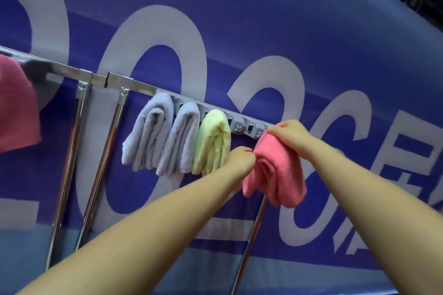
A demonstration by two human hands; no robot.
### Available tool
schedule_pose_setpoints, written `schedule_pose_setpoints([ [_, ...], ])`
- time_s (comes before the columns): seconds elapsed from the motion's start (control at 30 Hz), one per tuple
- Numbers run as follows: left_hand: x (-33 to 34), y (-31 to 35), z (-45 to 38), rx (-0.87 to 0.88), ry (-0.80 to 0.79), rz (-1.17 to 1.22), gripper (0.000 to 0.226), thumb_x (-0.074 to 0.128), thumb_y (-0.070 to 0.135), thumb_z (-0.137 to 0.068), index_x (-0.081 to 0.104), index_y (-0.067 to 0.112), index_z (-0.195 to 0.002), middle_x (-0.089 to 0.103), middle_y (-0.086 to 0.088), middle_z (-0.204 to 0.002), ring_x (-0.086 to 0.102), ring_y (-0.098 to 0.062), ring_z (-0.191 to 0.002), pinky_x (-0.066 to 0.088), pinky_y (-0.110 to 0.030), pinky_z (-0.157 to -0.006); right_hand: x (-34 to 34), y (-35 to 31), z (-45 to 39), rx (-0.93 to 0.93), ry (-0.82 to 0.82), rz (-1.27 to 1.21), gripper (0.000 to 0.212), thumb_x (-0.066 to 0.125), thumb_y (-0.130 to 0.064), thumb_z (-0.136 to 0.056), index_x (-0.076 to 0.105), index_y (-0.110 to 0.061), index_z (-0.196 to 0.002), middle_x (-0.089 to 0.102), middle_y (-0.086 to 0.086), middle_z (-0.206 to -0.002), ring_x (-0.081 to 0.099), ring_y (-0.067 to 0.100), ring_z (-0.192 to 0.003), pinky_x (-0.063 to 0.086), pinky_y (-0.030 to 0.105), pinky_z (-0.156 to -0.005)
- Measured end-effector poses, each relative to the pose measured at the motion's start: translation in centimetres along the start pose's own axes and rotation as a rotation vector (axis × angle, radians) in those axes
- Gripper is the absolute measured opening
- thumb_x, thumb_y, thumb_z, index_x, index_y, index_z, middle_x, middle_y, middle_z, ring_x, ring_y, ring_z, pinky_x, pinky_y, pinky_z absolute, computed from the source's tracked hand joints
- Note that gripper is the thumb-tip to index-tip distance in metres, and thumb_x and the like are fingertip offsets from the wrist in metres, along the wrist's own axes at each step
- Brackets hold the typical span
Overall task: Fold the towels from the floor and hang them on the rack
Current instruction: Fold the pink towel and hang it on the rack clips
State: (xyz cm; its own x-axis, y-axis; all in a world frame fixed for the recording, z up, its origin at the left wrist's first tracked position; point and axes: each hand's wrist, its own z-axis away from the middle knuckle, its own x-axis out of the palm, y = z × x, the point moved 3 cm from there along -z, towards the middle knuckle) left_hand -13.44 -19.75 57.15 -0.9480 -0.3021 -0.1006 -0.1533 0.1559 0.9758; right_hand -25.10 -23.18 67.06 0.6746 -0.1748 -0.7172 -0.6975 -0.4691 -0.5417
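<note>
Right hand: your right hand [288, 134] lies over the top of the folded pink towel [275, 170], fingers curled down on its fold where it meets the rail
Left hand: your left hand [239, 159] is at 9 o'clock of that towel, fingers bent in and pinching its near edge
Pink towel: draped over the rack's grey clip rail [242, 124], at 3 o'clock of the other hung towels, its ends hanging down
Green towel: a folded pale green towel [213, 141] hangs just beside your left hand, at its 10 o'clock
Blue towels: two folded light blue towels [148, 132] and [179, 139] hang touching each other, at 9 o'clock of the green one
Rack: chrome rack [96, 79] with slanted legs running toward 6 o'clock
Far left: another pink cloth [16, 108] hangs at the frame's 9 o'clock edge
Backdrop: blue banner [311, 31] with large white characters behind the rack
</note>
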Motion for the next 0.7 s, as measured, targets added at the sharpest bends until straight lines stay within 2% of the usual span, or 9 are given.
schedule_pose_setpoints([
  [0.07, -0.5, 0.1, -2.0, 0.0, 0.017, 0.072, 0.04, 0.04, 0.014, -0.09, 0.06, -0.003, -0.119, 0.06, -0.026, -0.124, 0.057, -0.039, -0.116, 0.049, -0.045, -0.096, 0.8, -0.8, -0.9, -0.065, -0.055, -0.056, 0.031, 0.056, -0.026, -0.091, 0.069, 0.002, -0.095, 0.062, 0.007, -0.086, 0.054, 0.017, -0.077, 0.044, 0.026, -0.063],
  [0.13, -0.6, -1.1, -5.4, -0.017, 0.012, 0.153, 0.05, 0.04, 0.034, -0.089, 0.058, 0.006, -0.125, 0.061, -0.018, -0.127, 0.059, -0.034, -0.116, 0.049, -0.046, -0.099, 1.5, -1.7, -1.9, -0.118, -0.089, -0.084, 0.024, 0.054, -0.024, -0.093, 0.072, -0.008, -0.1, 0.068, 0.002, -0.097, 0.06, 0.015, -0.086, 0.048, 0.024, -0.073],
  [0.23, -0.7, -4.5, -11.1, -0.017, 0.121, 0.174, 0.056, 0.036, 0.052, -0.087, 0.063, 0.016, -0.122, 0.064, -0.015, -0.124, 0.06, -0.033, -0.116, 0.045, -0.05, -0.104, 2.5, -2.7, -3.5, -0.167, -0.136, -0.104, 0.022, 0.048, -0.018, -0.096, 0.07, -0.017, -0.102, 0.065, -0.005, -0.098, 0.057, 0.007, -0.086, 0.045, 0.016, -0.071],
  [0.33, -2.8, -2.8, -7.6, -0.01, 0.228, 0.149, 0.052, 0.028, 0.038, -0.099, 0.059, 0.009, -0.128, 0.062, -0.014, -0.127, 0.053, -0.032, -0.121, 0.036, -0.044, -0.11, 3.8, -3.4, -5.7, -0.204, -0.182, -0.129, 0.025, 0.047, -0.014, -0.095, 0.07, -0.025, -0.097, 0.066, -0.003, -0.104, 0.059, 0.011, -0.093, 0.047, 0.022, -0.077],
  [0.43, -3.8, -2.4, -5.7, 0.05, 0.285, 0.207, 0.05, 0.027, 0.033, -0.102, 0.062, 0.008, -0.127, 0.062, -0.012, -0.128, 0.052, -0.029, -0.123, 0.032, -0.041, -0.112, 4.8, -3.8, -7.9, -0.196, -0.185, -0.219, 0.028, 0.048, -0.011, -0.093, 0.071, -0.027, -0.089, 0.068, -0.003, -0.1, 0.06, 0.014, -0.094, 0.048, 0.026, -0.08],
  [0.57, -3.2, -3.2, -6.5, 0.044, 0.224, 0.192, 0.054, 0.025, 0.038, -0.102, 0.064, 0.008, -0.124, 0.064, -0.016, -0.124, 0.055, -0.031, -0.119, 0.036, -0.041, -0.11, 5.9, -2.1, -9.9, -0.114, -0.179, -0.273, 0.029, 0.049, -0.011, -0.089, 0.073, -0.026, -0.082, 0.071, 0.003, -0.102, 0.064, 0.02, -0.095, 0.052, 0.034, -0.088],
  [0.63, -3.2, -3.3, -6.5, 0.01, 0.195, 0.147, 0.056, 0.024, 0.04, -0.102, 0.06, 0.008, -0.13, 0.062, -0.017, -0.127, 0.053, -0.032, -0.121, 0.034, -0.04, -0.11, 7.0, -0.5, -10.3, -0.047, -0.198, -0.288, 0.019, 0.056, -0.019, -0.083, 0.074, -0.023, -0.084, 0.072, 0.008, -0.101, 0.066, 0.028, -0.098, 0.053, 0.043, -0.091],
  [0.7, -3.2, -3.4, -7.0, 0.023, 0.183, 0.121, 0.056, 0.024, 0.044, -0.102, 0.057, 0.012, -0.133, 0.061, -0.017, -0.129, 0.053, -0.032, -0.122, 0.034, -0.04, -0.111, 8.0, 0.8, -10.6, 0.005, -0.139, -0.352, 0.011, 0.063, -0.022, -0.08, 0.073, -0.021, -0.082, 0.072, 0.011, -0.099, 0.065, 0.034, -0.101, 0.051, 0.051, -0.092],
])
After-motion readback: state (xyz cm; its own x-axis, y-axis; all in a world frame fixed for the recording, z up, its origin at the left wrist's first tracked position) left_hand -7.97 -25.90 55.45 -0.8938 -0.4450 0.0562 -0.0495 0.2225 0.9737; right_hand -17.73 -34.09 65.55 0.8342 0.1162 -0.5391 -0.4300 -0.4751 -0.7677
